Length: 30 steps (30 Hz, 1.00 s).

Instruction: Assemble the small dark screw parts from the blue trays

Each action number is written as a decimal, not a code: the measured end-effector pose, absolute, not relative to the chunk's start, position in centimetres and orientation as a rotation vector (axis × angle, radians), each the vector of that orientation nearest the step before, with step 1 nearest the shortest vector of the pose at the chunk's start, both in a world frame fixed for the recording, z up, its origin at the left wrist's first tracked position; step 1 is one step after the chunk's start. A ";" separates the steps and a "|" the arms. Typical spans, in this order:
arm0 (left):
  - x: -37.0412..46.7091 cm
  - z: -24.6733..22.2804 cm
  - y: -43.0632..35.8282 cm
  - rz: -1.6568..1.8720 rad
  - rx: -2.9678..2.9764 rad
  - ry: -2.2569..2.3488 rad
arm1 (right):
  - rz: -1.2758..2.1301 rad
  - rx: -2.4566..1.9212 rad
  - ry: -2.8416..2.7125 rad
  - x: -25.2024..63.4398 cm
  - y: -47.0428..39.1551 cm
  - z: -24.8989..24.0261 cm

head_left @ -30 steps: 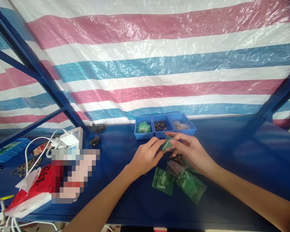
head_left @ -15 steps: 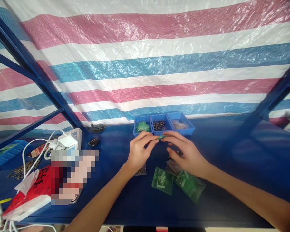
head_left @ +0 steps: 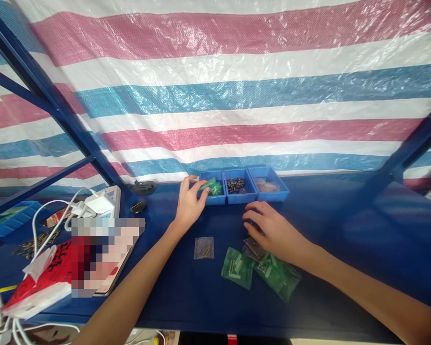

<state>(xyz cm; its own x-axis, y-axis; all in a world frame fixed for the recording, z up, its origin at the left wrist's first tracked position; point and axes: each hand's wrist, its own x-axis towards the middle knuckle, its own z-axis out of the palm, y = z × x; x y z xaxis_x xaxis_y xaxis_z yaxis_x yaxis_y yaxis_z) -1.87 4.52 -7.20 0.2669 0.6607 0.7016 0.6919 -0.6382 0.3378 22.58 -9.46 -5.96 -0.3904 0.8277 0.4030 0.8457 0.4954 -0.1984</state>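
My left hand [head_left: 190, 203] reaches over the left blue bin [head_left: 217, 200]. Its thumb and forefinger close on a small green packet [head_left: 210, 183] above other green pieces lying in that bin. Palm down, my right hand [head_left: 269, 227] hovers over the table in front of the bins, fingers bent and apart, with nothing visible in them. Below it lie a dark-filled clear bag [head_left: 254, 249], partly covered by the hand, and two green plastic bags [head_left: 237, 268] with white labels. A clear bag [head_left: 204, 248] holding thin brass-coloured pieces lies between my arms.
The middle bin [head_left: 240, 197] holds small dark metal parts; the right bin [head_left: 273, 195] holds clear packets. At left are a black mouse [head_left: 138, 207], white cables, a red bag [head_left: 46, 278] and a phone-like pink item [head_left: 124, 254]. Blue frame posts [head_left: 75, 148] flank the table.
My hands, together at a green piece before, have separated. My left hand moved left to the green-filled bin; my right hand stayed near the bags. The clear bag between my arms is now uncovered.
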 end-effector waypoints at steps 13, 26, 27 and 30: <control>-1.5 -6.8 2.9 -0.741 -2.700 -1.343 | -0.287 -1.526 -2.444 23.4 -8.7 -6.2; -0.7 -6.0 0.9 -1.011 -2.566 -1.091 | -0.148 -1.561 -2.477 24.5 -8.0 -6.2; -0.4 -5.9 0.4 -1.023 -2.596 -1.033 | -0.141 -1.563 -2.477 24.4 -8.0 -6.2; 0.5 -5.8 -0.7 -0.945 -2.734 -0.867 | -0.109 -1.562 -2.466 24.1 -8.1 -6.2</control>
